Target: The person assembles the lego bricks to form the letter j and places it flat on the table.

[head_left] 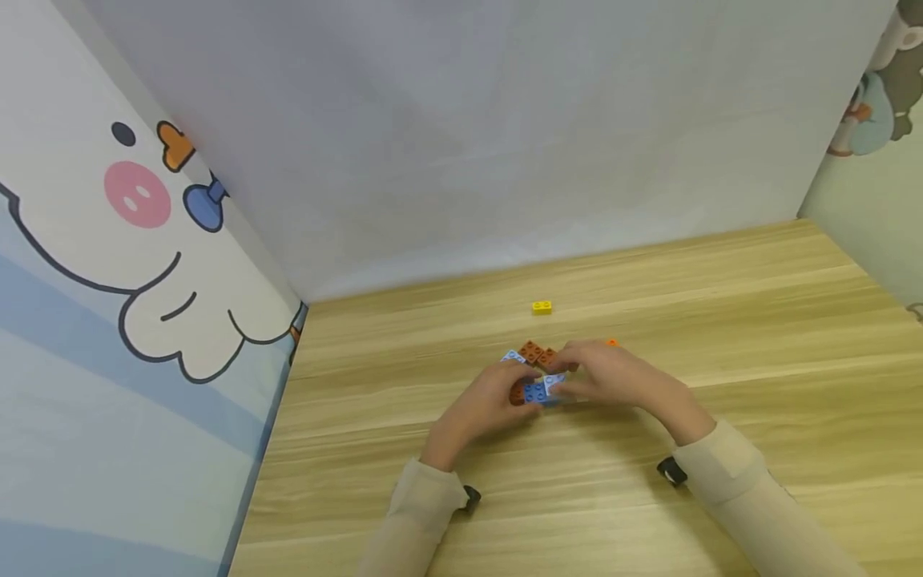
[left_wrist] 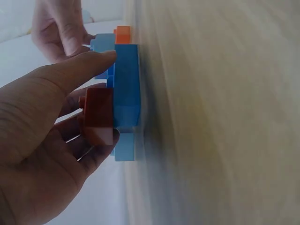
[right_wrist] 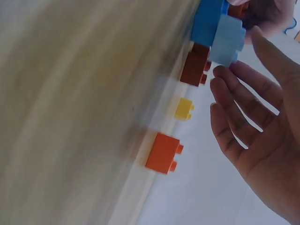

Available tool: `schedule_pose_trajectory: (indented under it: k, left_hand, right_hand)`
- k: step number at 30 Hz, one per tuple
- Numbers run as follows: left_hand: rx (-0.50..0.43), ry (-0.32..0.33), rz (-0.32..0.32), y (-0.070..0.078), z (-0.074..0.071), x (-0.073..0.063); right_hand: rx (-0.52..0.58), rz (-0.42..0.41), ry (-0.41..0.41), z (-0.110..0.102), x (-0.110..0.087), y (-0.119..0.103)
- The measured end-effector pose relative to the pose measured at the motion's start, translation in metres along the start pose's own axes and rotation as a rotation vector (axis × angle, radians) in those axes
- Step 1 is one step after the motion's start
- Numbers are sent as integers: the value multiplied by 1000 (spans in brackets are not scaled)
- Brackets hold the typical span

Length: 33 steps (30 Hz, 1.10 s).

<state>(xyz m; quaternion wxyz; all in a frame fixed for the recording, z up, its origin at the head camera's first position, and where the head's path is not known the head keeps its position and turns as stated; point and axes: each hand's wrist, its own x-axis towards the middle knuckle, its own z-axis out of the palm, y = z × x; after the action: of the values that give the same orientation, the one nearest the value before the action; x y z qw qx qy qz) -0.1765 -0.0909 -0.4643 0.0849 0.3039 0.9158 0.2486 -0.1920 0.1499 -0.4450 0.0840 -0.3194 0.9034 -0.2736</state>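
A long blue brick (left_wrist: pixel 126 84) lies low over the table, with a brown brick (left_wrist: pixel 99 112) on one end and a light blue brick (right_wrist: pixel 227 40) on the other. My left hand (head_left: pixel 493 401) grips this joined piece from the left. Its thumb presses the blue brick's near side, and its fingers reach round the far side past the brown brick. On the right, my right hand (head_left: pixel 613 375) is at the light blue brick. Its thumb tip is right by the studs, and its fingers (right_wrist: pixel 243 112) extend loosely, spread apart, with the index fingertip close to the brick's lower edge.
Just beyond the hands are two brown bricks (head_left: pixel 531 351) and another light blue brick (head_left: pixel 513 357). A small yellow brick (head_left: pixel 542 308) stands farther back on the wooden table (head_left: pixel 375 361). An orange brick (right_wrist: pixel 162 153) sits behind the right hand. Light-coloured walls (head_left: pixel 461 144) enclose the back and sides.
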Motion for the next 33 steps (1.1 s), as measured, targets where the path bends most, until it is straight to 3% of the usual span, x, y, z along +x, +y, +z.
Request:
schedule_pose_trajectory:
  k: [3, 7, 13, 21, 33]
  left_hand:
    - [-24, 2, 10, -1, 4, 2]
    - [-40, -4, 5, -2, 7, 5]
    - [-66, -29, 0, -4, 9, 7]
    - [-88, -46, -15, -4, 11, 8]
    - [-105, -62, -34, -6, 12, 8]
  right_hand:
    - [-17, 9, 40, -8, -1, 5]
    - [-123, 27, 94, -20, -2, 17]
    - [-246, 103, 93, -32, -6, 35]
    - [-241, 115, 34, -33, -10, 42]
    - [-237, 108, 34, -29, -7, 45]
